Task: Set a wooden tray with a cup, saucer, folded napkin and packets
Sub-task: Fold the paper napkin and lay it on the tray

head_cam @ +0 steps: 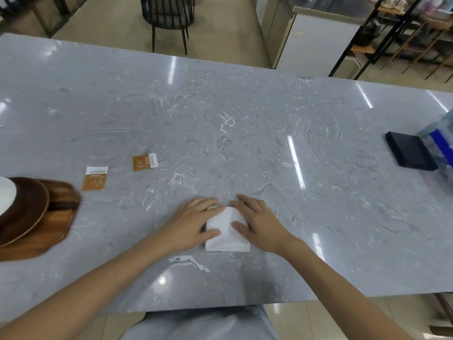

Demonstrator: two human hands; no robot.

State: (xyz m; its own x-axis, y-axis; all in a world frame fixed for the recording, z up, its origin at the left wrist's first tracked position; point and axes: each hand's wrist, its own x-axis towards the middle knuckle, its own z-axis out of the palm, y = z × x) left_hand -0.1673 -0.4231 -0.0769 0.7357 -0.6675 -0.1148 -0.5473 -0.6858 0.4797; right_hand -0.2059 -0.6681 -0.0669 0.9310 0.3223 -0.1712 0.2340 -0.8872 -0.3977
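A folded white napkin (226, 235) lies on the grey marble table near its front edge. My left hand (193, 223) presses flat on the napkin's left side and my right hand (257, 223) presses flat on its right side, fingers straight. A wooden tray (52, 217) sits at the far left, carrying a dark brown saucer (27, 212) with a white cup (6, 196) partly cut off by the frame edge. Two orange-and-white packets lie flat on the table, one (95, 179) next to the tray and one (144, 162) farther right.
A black flat box (410, 154) and a clear container with blue parts (441, 143) sit at the table's right end. A black chair (169, 13) stands beyond the far edge. Shelving and a counter are at the back right.
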